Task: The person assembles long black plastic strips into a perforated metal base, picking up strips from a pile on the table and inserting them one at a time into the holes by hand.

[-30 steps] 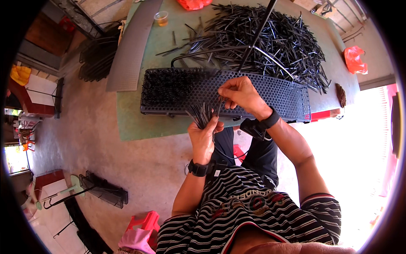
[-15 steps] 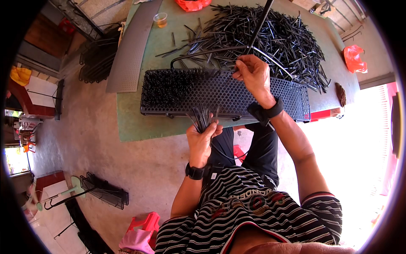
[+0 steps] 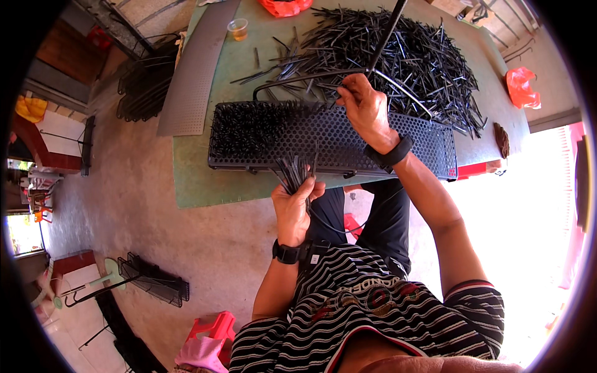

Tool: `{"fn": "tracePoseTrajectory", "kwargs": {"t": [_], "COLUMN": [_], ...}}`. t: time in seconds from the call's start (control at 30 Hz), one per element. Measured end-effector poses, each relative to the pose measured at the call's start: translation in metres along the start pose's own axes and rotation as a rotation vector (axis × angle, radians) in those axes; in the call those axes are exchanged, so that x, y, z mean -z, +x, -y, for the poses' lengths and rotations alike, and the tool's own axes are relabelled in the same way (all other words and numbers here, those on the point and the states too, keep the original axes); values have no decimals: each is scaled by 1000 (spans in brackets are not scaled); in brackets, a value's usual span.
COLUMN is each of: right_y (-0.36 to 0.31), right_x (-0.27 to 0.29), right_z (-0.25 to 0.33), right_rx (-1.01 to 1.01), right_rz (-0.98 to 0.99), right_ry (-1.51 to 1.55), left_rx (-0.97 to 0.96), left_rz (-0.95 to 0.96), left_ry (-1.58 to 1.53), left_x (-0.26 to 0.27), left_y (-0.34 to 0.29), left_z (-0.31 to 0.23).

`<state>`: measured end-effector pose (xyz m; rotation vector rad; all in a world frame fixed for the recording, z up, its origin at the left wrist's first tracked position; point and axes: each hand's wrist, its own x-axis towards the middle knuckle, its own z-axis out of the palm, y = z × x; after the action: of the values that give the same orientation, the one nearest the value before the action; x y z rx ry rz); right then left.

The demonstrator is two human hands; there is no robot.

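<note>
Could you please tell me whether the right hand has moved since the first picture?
Yes: the right hand has moved forward, from over the middle of the panel to its far edge.

Left hand: gripping bunch of black strips. Right hand: over perforated black panel, fingers curled, contents unclear. Green tabletop: heap of loose strips; clear cup.

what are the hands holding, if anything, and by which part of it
The left hand grips a bundle of black strips by its lower part, tops fanned out. Whether the right hand holds anything cannot be told.
</note>
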<state>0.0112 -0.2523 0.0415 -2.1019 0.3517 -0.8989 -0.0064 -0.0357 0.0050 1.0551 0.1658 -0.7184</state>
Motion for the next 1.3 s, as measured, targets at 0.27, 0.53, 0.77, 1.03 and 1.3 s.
{"fn": "tracePoseTrajectory", "kwargs": {"t": [0.27,0.53,0.77,1.03,1.3], "right_y": [0,-2,-20,-18,-11], "right_x": [0,-2,8,7,-11], "right_z": [4,-10,28,38,11], "right_rx": [1,113,-468,-299,10], "right_rz": [-4,165,503,118,57], "right_ry": [0,-246,119,274,63], "left_rx": [-23,-15,-6,-51,-3], "left_rz": [-27,-37,-45,22,-11], "left_ry": [-2,-28,-49,-119,-150], "left_x": [-1,-5,-11,-10,-2], "left_y": [-1,-2,-1,3,3], "left_z": [0,-2,-4,6,4]}}
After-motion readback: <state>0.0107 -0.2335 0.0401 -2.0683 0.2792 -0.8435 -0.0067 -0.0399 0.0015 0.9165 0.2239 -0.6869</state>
